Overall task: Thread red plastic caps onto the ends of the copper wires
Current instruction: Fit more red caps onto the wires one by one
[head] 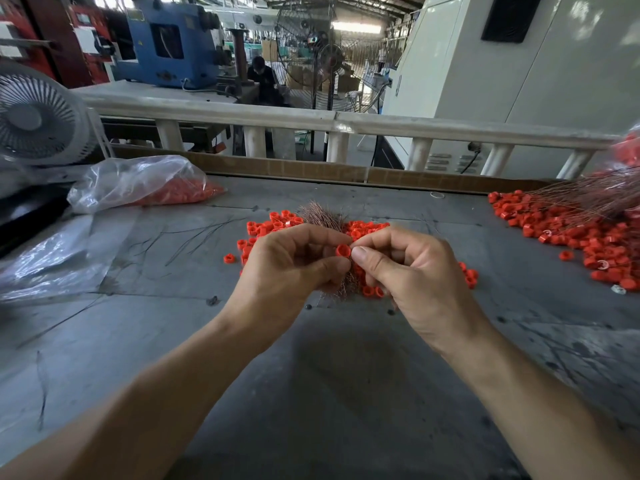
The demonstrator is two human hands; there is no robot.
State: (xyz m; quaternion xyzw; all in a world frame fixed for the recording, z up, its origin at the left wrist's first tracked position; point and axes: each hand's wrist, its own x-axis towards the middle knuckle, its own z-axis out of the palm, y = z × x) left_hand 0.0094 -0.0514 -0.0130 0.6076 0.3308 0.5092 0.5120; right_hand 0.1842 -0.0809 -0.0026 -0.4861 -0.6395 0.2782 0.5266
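While a clear bag of caps [145, 183] lies at upper left, the left hand [287, 268] pinches a red cap [343, 251] at frame centre, bore facing the camera. Its fingers also grip a copper wire bundle [322, 216], long axis vertical. The right hand [408, 271] pinches at the cap's edge.

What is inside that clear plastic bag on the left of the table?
The clear plastic bag holds a heap of red caps, visible through the film. Crumpled, glaring plastic covers the bag's left part, so how far the heap runs there cannot be seen.
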